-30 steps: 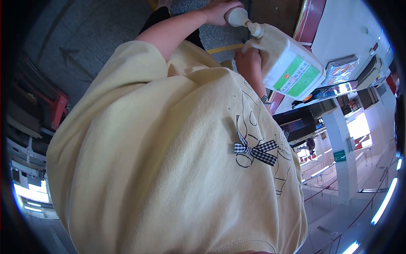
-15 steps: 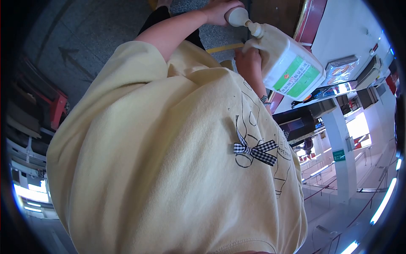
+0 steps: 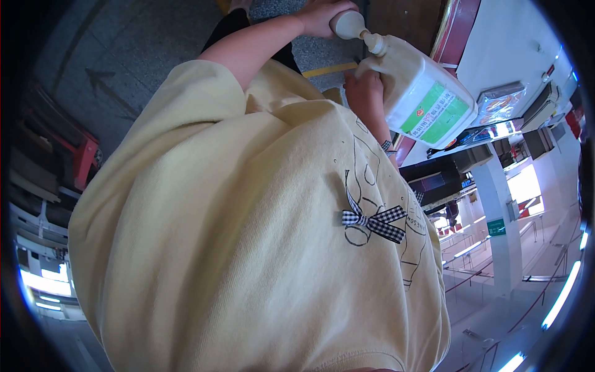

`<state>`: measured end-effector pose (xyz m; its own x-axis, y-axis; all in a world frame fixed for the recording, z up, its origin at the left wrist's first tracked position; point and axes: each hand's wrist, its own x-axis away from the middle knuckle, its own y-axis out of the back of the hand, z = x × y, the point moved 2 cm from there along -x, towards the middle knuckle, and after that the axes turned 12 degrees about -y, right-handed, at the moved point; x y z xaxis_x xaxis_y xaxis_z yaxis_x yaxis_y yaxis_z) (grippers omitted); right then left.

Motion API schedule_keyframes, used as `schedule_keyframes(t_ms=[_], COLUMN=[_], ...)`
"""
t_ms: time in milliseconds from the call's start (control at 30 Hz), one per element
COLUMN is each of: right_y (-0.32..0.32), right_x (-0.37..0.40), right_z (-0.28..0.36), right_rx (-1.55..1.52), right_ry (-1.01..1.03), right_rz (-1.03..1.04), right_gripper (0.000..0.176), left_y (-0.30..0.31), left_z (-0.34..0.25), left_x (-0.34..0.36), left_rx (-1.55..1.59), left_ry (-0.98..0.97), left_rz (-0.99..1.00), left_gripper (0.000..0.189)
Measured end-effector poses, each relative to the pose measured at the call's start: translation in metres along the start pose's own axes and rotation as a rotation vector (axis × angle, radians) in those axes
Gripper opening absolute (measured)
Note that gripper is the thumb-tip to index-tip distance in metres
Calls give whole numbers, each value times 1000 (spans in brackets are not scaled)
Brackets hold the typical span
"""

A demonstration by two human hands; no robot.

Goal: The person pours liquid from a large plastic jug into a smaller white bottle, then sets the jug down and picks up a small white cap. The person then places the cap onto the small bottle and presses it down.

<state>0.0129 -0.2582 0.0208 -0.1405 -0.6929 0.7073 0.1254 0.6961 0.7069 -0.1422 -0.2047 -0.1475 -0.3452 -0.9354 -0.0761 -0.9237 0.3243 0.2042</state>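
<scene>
Left hand [image 3: 322, 18], at the far end of the wearer's bare forearm, is curled around a pale vessel [image 3: 348, 25], round and wide on the hand's side; part of the hand is cut off by the top of the view. Right hand [image 3: 365, 88] is closed on the handle side of a large white jug [image 3: 427, 93] with a green-and-white label, just beside its neck; the handle is mostly hidden. Both hands are thus gripping, neither spread.

The jug is held tilted, its neck [image 3: 374, 43] pointing at the vessel and away from the ceiling lights. A narrow pale piece bridges the two; whether it is a spout or liquid cannot be told. In this view the jug overlaps the maroon edge [image 3: 455, 31] of a white desk [image 3: 493, 43]; contact between them cannot be judged. Inward from that edge, near the jug's base, lies a plastic-wrapped pack [image 3: 501, 99].

Judging from the pose, the step in hand is a transfer between jug and vessel. The next move seems to call for keeping neck and vessel lined up, the right hand governing the tilt.
</scene>
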Motion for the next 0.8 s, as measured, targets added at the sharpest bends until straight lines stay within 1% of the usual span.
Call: schedule_keyframes(t_ms=[100, 167, 500, 600, 667, 800], right_y=[-1, 2, -3, -4, -2, -1], right_x=[-1, 1, -2, -1, 0, 0], right_z=[-1, 2, -3, -4, -2, -2], right_rx=[16, 27, -16, 2, 2, 10], right_ry=[0, 1, -50, -21, -35, -29], right_rz=[30, 19, 58, 35, 37, 38], right_gripper=[39, 39, 40, 40, 40, 39], left_y=[-8, -9, -7, -4, -1, -6], left_z=[10, 13, 8, 4, 0, 6], left_x=[2, 3, 4, 3, 2, 2], left_rx=[-20, -12, -5, 18, 22, 25], left_ry=[-1, -52, -11, 6, 31, 3], left_rz=[-12, -36, -22, -17, 23, 21], left_gripper=[66, 67, 68, 68, 67, 66])
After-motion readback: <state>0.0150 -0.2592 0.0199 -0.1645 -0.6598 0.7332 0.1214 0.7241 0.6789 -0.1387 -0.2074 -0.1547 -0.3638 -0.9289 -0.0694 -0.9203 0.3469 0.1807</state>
